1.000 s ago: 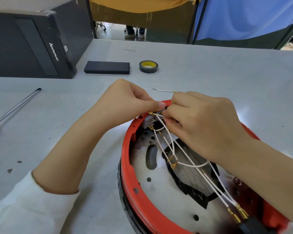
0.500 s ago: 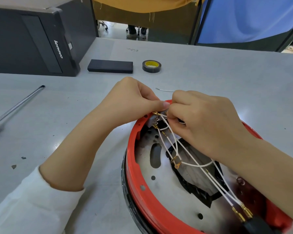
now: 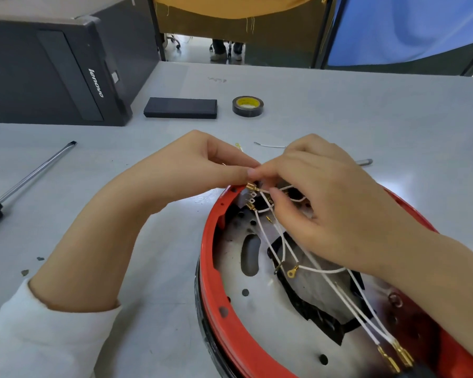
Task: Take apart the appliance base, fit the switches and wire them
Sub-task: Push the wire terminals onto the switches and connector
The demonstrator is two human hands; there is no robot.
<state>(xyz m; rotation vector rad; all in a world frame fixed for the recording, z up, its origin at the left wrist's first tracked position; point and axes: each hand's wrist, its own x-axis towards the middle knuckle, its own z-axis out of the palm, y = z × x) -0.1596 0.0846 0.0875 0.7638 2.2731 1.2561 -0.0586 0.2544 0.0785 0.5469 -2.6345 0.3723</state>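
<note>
Two hands meet at the far rim of the red appliance base [image 3: 216,271], which sits near-right on the grey table [image 3: 366,118]. Left hand [image 3: 202,162] pinches a brass terminal [image 3: 250,186] at the rim; right hand [image 3: 325,203] has fingers curled round the white wires [image 3: 284,249]. Far side: black tape roll [image 3: 248,106] w/ flat black box [image 3: 180,107] just left. Screwdriver [image 3: 33,173] lies well left.

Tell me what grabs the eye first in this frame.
The red appliance base lies open at lower right, white wires with brass terminals crossing its metal plate. Both hands meet over its far rim: the left hand and right hand pinch wires there. A tape roll sits beyond.
</note>
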